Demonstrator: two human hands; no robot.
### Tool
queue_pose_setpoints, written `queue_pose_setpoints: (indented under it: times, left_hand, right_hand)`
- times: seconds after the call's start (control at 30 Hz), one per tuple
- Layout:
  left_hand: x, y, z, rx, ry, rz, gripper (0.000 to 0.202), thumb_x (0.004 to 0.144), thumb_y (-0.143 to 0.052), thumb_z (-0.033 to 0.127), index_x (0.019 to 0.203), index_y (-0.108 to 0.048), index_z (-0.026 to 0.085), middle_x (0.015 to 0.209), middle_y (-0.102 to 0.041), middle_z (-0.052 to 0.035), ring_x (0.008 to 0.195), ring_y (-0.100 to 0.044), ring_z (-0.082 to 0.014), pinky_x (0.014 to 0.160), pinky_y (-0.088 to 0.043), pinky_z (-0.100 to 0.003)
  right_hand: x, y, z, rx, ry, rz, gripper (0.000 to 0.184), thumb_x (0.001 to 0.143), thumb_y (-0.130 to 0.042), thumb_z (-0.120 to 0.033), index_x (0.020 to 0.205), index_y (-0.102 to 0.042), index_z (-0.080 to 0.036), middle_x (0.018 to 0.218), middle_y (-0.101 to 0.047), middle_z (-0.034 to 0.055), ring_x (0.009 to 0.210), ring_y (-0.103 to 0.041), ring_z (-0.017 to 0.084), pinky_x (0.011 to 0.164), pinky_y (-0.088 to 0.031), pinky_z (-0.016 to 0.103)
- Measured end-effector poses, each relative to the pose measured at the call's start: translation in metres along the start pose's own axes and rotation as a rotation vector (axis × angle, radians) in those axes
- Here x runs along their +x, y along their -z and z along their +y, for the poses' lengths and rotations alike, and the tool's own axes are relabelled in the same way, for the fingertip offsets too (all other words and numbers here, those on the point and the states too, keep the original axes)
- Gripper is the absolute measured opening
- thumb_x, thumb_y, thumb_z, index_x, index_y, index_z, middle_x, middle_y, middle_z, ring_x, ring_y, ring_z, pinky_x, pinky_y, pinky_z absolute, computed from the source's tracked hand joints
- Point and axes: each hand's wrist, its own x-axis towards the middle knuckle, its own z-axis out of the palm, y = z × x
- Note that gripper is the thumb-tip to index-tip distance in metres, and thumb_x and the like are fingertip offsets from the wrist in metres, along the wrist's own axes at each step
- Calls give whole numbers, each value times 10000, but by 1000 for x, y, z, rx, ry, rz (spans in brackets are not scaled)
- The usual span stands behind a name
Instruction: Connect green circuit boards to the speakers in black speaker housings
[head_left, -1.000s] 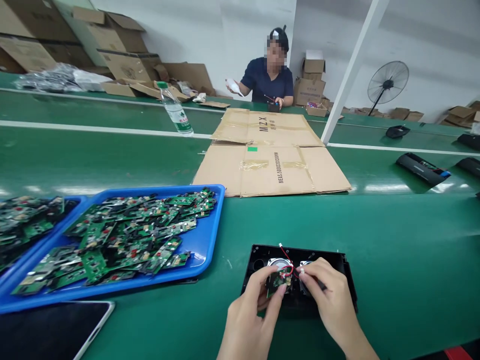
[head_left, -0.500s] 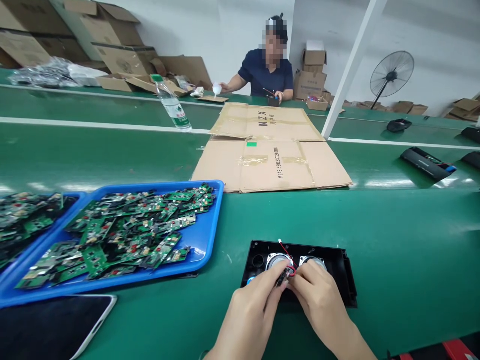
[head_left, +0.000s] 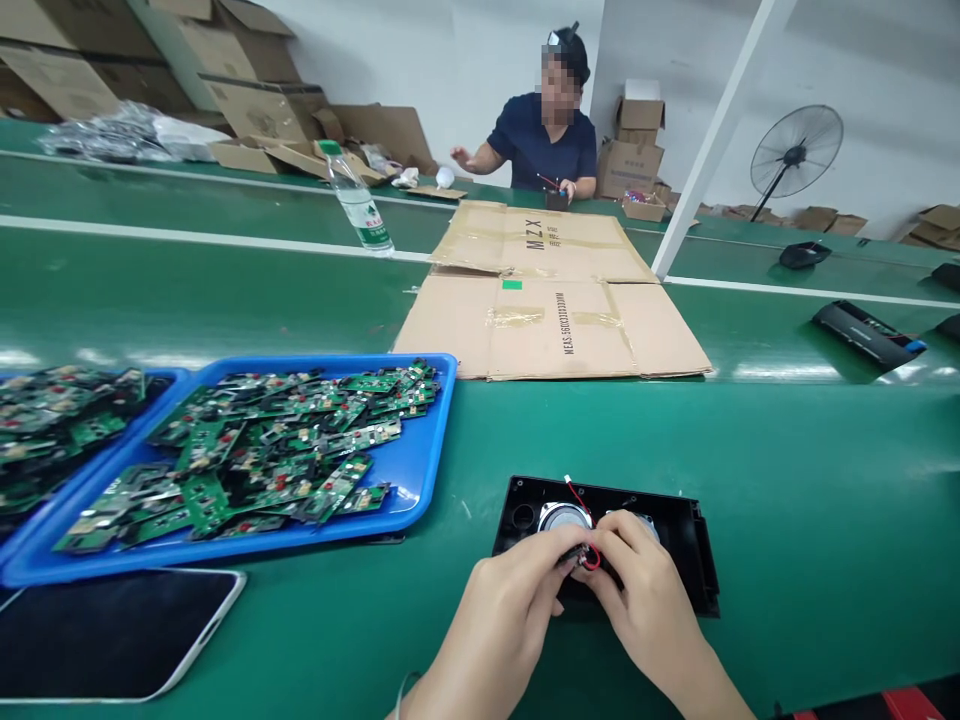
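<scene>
My left hand [head_left: 517, 610] and right hand [head_left: 637, 600] met over the shallow black plastic speaker housing [head_left: 694, 560]; fingertips of both pinched a small component with a red wire [head_left: 581, 510] looped from it, the part itself mostly hidden by my fingers; round silver speaker cone [head_left: 559, 517] sat in the housing just beyond my left fingers. Housing lay flat on the green belt [head_left: 810, 480]; left of it, the blue plastic tray [head_left: 412, 470] heaped with green circuit boards [head_left: 255, 450]; beyond it, flattened brown cardboard [head_left: 555, 320]; near-left, a dark tablet [head_left: 112, 630]; far beyond, a seated person [head_left: 547, 140].
</scene>
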Motion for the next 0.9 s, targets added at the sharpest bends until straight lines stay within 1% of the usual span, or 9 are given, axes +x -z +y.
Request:
queue_pose_setpoints:
  times: [0.1, 0.23, 0.37, 0.47, 0.53, 0.6, 0.67, 0.77, 0.9]
  left_hand:
    - [1, 0, -1, -19, 54, 10, 284, 890, -425, 171, 1063, -613, 295, 880, -705, 20, 576, -628, -101, 554, -527, -161]
    - [2, 4, 0, -100, 160, 24, 228, 863, -488, 219, 1035, -623, 284, 898, -705, 8, 698, -684, -137, 575, -558, -166]
    - [2, 8, 1, -216, 292, 56, 190, 813, -549, 257, 992, -611, 262, 825, -706, 24, 631, -692, -138, 585, -589, -192]
    - [2, 8, 0, -297, 399, 83, 203, 792, -565, 292, 988, -576, 240, 840, -724, 13, 693, -717, -173, 624, -611, -240]
    - [2, 6, -1, -292, 440, 100, 218, 794, -559, 314, 995, -551, 229, 783, -731, 11, 701, -725, -192, 641, -613, -264]
    - [3, 3, -3, -261, 450, 122, 236, 797, -553, 327, 1007, -528, 224, 719, -728, 16, 664, -727, -196, 630, -607, -266]
    - [4, 0, -3, -226, 437, 148, 243, 792, -546, 335, 1005, -517, 221, 698, -726, 16, 636, -727, -200, 604, -600, -265]
    - [6, -3, -2, -167, 401, 158, 245, 789, -527, 335, 1006, -520, 221, 712, -727, 7, 628, -726, -202, 583, -591, -267]
    - [5, -3, 1, -96, 341, 125, 243, 816, -498, 311, 1038, -543, 224, 807, -734, -4, 637, -720, -174, 603, -581, -245]
  right_hand:
    - [3, 2, -1, 5, -48, -27, 114, 913, -448, -196, 938, -558, -213, 922, -535, 43, 801, -526, 180, 651, -459, 302]
    - [7, 5, -5, -93, -52, -60, 185, 902, -500, -247, 1071, -572, -268, 1149, -538, 54, 973, -514, 232, 794, -478, 387]
    - [8, 6, -3, -2, -82, -82, 293, 872, -565, -295, 1163, -552, -264, 1183, -563, 50, 1062, -503, 241, 887, -465, 408]
    - [5, 7, 5, 184, -189, 41, 219, 834, -610, -324, 1026, -604, -220, 1029, -620, 55, 934, -579, 208, 794, -508, 324]
    - [2, 7, 10, 295, -304, 165, 158, 868, -554, -336, 935, -597, -199, 905, -638, 49, 795, -610, 175, 681, -518, 273]
    - [-2, 7, 13, 349, -335, 264, 147, 905, -499, -315, 899, -583, -195, 833, -638, 38, 723, -609, 150, 616, -503, 239]
    - [-5, 7, 12, 335, -200, 285, 123, 911, -498, -253, 853, -592, -200, 806, -634, 26, 716, -596, 138, 617, -484, 231]
    - [-6, 6, 8, 243, 74, 234, 138, 896, -508, -139, 832, -615, -199, 759, -614, 20, 696, -555, 135, 619, -455, 249]
    - [-5, 0, 4, 84, 175, 218, 146, 890, -503, -97, 884, -623, -180, 732, -570, 30, 680, -510, 135, 601, -425, 262]
